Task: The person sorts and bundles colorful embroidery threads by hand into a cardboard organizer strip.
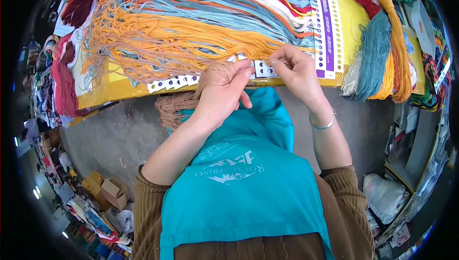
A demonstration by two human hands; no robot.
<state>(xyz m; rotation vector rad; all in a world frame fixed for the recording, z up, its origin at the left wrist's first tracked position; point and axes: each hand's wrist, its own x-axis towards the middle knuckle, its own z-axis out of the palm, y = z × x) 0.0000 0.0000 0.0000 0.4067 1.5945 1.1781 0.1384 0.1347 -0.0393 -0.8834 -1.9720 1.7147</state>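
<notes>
My left hand (222, 90) is wrapped round a bundle of tan thread (174, 109), whose ends hang below the table edge. Close by on the right, my right hand (296, 71) is closed in a pinch at the punched white cards; some tan thread shows by its fingertips. Orange threads (191, 33) lie just beyond both hands, with blue threads (201, 4) and white, red and black ones farther back. Their right ends run to a punched card with a purple strip (327, 30). More punched cards (174, 82) show along the front edge.
The yellow table (351, 21) carries hanks of teal thread (375, 44) and orange thread (399, 54) at right, and a dark pink hank (64, 78) at left. Below are a cardboard box (114, 193) and a plastic bag (385, 195). A teal apron (244, 198) covers my front.
</notes>
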